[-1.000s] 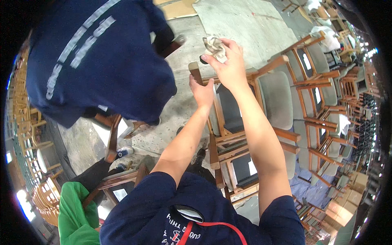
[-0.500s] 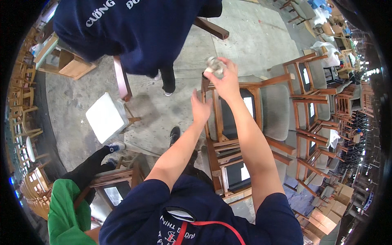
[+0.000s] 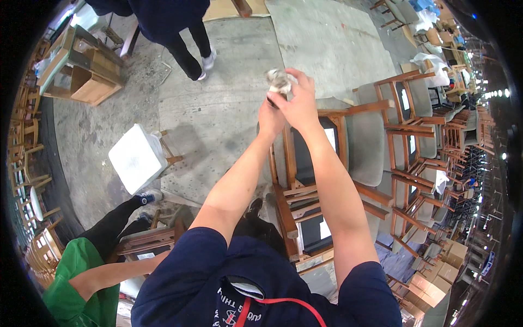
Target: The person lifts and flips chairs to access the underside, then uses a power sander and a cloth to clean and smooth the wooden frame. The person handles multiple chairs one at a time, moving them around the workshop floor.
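Hovering high above the concrete floor (image 3: pixel 229 109), a small crumpled rag (image 3: pixel 279 80), grey-white and bunched into a wad, sat at the meeting point of the person's two raised hands. The right hand (image 3: pixel 298 103) was closed around the rag from the side and below, its fingers (image 3: pixel 297 82) curled over the cloth and gripping it. The left hand (image 3: pixel 271 117) was pressed against the right one just beneath the rag, its fingers folded inward; whether they pinched the cloth itself or only touched the other hand could not be told, since the right hand covered them. Directly below the hands stood a wooden chair (image 3: pixel 305 163) with a grey padded back, the nearest of a long stack of similar wooden chairs (image 3: pixel 419 147) running off to the right. To the left on the floor lay a white square seat (image 3: pixel 136 158) on wooden legs, and farther up left an open wooden cabinet (image 3: pixel 87 71). A person in dark trousers (image 3: pixel 188 43) stood near the top edge, and a person in a green sleeve (image 3: pixel 81 278) crouched at the lower left beside another chair frame.
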{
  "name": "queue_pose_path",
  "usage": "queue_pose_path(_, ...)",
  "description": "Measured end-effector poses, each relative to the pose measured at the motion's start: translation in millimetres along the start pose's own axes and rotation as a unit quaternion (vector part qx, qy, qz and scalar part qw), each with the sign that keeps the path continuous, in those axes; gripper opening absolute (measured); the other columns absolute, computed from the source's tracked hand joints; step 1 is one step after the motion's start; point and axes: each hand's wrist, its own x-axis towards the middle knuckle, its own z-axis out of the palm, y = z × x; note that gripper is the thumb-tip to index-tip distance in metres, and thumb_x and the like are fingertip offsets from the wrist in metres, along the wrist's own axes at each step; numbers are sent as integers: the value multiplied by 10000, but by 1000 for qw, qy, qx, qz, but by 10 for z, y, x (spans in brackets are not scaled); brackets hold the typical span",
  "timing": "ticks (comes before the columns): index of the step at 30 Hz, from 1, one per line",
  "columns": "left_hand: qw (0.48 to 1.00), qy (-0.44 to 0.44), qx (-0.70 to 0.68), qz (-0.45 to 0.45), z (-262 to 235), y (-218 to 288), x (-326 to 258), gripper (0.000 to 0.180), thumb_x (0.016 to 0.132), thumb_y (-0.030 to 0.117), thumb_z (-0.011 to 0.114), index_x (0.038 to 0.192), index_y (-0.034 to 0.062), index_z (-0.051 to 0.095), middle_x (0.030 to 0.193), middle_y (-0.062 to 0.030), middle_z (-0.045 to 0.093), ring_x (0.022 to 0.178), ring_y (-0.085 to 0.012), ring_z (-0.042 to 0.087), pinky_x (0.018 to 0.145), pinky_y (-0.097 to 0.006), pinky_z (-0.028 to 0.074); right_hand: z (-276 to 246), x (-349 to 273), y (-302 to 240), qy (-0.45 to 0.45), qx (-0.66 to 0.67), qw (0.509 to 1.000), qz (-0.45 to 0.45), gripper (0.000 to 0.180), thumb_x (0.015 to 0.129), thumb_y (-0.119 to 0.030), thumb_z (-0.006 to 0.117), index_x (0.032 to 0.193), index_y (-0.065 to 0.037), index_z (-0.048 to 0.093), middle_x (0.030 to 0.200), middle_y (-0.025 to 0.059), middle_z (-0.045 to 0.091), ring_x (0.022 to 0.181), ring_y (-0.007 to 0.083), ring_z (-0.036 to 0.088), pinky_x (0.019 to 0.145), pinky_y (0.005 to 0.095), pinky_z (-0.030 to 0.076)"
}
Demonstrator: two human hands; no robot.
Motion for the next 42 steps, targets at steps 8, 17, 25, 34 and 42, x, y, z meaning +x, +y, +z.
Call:
queue_pose_path(8, 997, -12, 66, -45, -84, 3, 31, 449, 921, 180, 854, 1311, 43, 678, 1174, -105, 792, 1005, -160, 748, 872, -357, 597, -18, -33, 30, 5, 57, 997, 45, 393, 859, -255, 885, 1180, -50, 788, 1436, 129, 589, 1338, 354, 503, 1135, 477, 465)
queue_pose_path(17, 991, -23, 128, -37, -34, 256, -99, 612, 895, 294, 831, 1409, 28, 633, 1252, -174, 790, 1167, -295, 756, 1011, -430, 578, -63, -10, 256, 82, 19, 996, 8, 504, 817, -339, 900, 1157, 8, 767, 1377, 149, 645, 1281, 404, 550, 1105, 504, 481)
queue_pose_path(25, 948, -142, 265, -101, -604, -59, -1159, 668, 1019, 365, 748, 1542, -17, 585, 1445, -182, 706, 1340, -278, 664, 1149, -395, 495, -1610, -101, 1481, 246, 138, 945, 167, 481, 824, -348, 949, 1166, -48, 793, 1329, 185, 654, 1296, 388, 564, 1104, 470, 480)
queue_pose_path(34, 863, -82, 147, -476, -1266, -255, -4069, 403, 1073, 246, 711, 1413, 30, 690, 1223, -102, 795, 1076, -195, 743, 929, -329, 554, -3305, -200, 3032, 219, -96, 964, 119, 532, 834, -534, 900, 1160, -118, 839, 1440, 189, 639, 1365, 408, 523, 1156, 519, 443)
queue_pose_path(42, 888, -40, 170, -424, -1139, -280, -4330, 392, 1085, 199, 670, 1409, -20, 671, 1250, -132, 782, 1090, -197, 736, 981, -350, 550, -3161, -2, 3260, 248, -122, 955, 104, 608, 812, -573, 892, 1195, -105, 831, 1448, 158, 643, 1372, 399, 539, 1139, 506, 471)
